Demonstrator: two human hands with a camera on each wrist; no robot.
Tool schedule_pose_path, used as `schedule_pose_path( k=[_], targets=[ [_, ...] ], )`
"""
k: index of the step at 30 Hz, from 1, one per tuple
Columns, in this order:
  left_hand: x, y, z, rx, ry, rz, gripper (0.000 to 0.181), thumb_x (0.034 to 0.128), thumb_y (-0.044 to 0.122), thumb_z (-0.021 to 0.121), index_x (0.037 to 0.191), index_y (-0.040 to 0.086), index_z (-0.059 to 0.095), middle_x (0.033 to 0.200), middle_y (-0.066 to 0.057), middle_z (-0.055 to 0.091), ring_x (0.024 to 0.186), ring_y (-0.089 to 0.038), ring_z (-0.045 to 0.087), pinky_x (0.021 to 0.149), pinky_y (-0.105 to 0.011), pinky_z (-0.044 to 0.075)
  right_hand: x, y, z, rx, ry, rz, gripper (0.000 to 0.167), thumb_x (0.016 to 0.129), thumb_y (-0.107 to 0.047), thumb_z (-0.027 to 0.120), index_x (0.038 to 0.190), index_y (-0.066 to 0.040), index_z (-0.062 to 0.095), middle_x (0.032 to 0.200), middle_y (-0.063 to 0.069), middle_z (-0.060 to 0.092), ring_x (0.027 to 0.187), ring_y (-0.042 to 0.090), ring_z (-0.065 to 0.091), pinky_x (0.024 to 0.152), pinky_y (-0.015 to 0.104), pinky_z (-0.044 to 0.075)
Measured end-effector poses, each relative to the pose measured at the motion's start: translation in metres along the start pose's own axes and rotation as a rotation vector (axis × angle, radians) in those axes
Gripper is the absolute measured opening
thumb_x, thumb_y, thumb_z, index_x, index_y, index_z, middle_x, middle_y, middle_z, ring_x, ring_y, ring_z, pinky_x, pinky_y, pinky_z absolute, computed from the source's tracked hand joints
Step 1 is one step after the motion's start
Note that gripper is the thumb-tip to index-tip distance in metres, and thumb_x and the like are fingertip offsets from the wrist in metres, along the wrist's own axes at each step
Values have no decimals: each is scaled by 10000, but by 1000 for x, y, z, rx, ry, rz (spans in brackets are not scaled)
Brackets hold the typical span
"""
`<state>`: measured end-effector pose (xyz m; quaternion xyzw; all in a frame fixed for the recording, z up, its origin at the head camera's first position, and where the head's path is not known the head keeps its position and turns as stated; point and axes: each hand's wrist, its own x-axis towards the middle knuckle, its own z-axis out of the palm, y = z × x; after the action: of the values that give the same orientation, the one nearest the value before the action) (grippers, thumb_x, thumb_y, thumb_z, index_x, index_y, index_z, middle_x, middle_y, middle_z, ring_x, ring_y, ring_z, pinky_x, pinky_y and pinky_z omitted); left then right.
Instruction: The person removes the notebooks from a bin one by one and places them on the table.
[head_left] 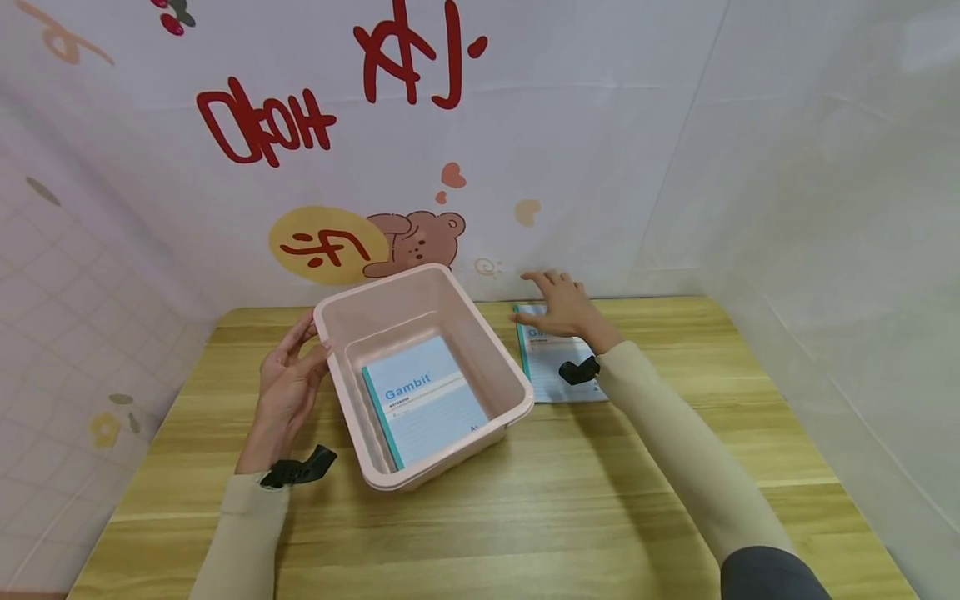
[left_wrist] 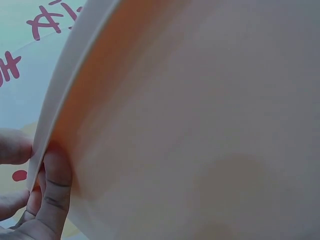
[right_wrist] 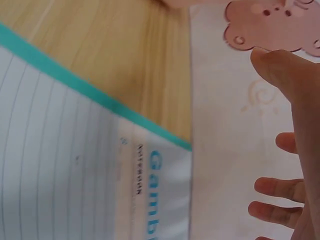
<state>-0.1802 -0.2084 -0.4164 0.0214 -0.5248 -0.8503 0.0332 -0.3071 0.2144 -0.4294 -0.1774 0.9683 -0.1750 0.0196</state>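
A pale pink plastic basin (head_left: pixel 416 292) is tilted over the table. My left hand (head_left: pixel 288 375) grips its left rim; in the left wrist view the fingers and thumb pinch the rim (left_wrist: pixel 65 95) from both sides. Inside the basin lies a light blue Gambit notebook (head_left: pixel 427 404) with a teal spine. A second Gambit notebook (head_left: pixel 551 379) lies flat on the table, right of the basin. Over its upper part my right hand (head_left: pixel 562 304) hovers with fingers spread, holding nothing. In the right wrist view the notebook (right_wrist: pixel 75 150) and the extended fingers appear apart.
The wooden table (head_left: pixel 480 533) extends beneath everything. A white cloth backdrop (head_left: pixel 600 125) with red lettering and a cartoon bear (head_left: pixel 423 242) hangs behind the table's far edge. Pale cloth also covers the left and right sides. Black straps (head_left: pixel 300 468) are worn on both wrists.
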Motion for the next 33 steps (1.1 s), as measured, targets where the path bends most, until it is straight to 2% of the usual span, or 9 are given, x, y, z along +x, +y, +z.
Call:
schedule_pose_path(
  k=[11, 19, 26, 33],
  targets=[
    [-1, 0, -1, -28, 16, -5, 702, 939, -93, 657, 1570, 17, 370, 1248, -48, 451, 1019, -112, 653, 897, -249, 610, -4, -19, -19, 6, 61, -68, 852, 894, -648, 657, 1567, -212, 372, 1585, 117, 374, 1436, 411, 352, 1135, 680, 306],
    [1, -1, -3, -59, -12, 10, 705, 941, -114, 639, 1571, -18, 337, 1243, -64, 444, 974, -103, 669, 867, -243, 622, -11, -40, -36, 9, 70, -98, 873, 886, -677, 646, 1586, -254, 341, 1632, 107, 314, 1497, 368, 286, 1173, 667, 257],
    [1, -1, -2, -51, -12, 3, 706, 942, -122, 630, 1574, -13, 334, 1241, -54, 439, 980, -102, 656, 854, -225, 624, -12, -64, -49, -2, 80, -152, 873, 879, -677, 649, 1592, -289, 326, 1642, 102, 308, 1516, 346, 264, 1202, 663, 219],
    [2, -2, -4, -48, -27, 19, 704, 949, -99, 635, 1575, -24, 321, 1237, -59, 444, 927, -82, 665, 766, -171, 625, -10, -90, -60, -47, 74, -193, 904, 864, -720, 635, 1601, -314, 302, 1659, 86, 281, 1530, 337, 244, 1213, 636, 199]
  ],
)
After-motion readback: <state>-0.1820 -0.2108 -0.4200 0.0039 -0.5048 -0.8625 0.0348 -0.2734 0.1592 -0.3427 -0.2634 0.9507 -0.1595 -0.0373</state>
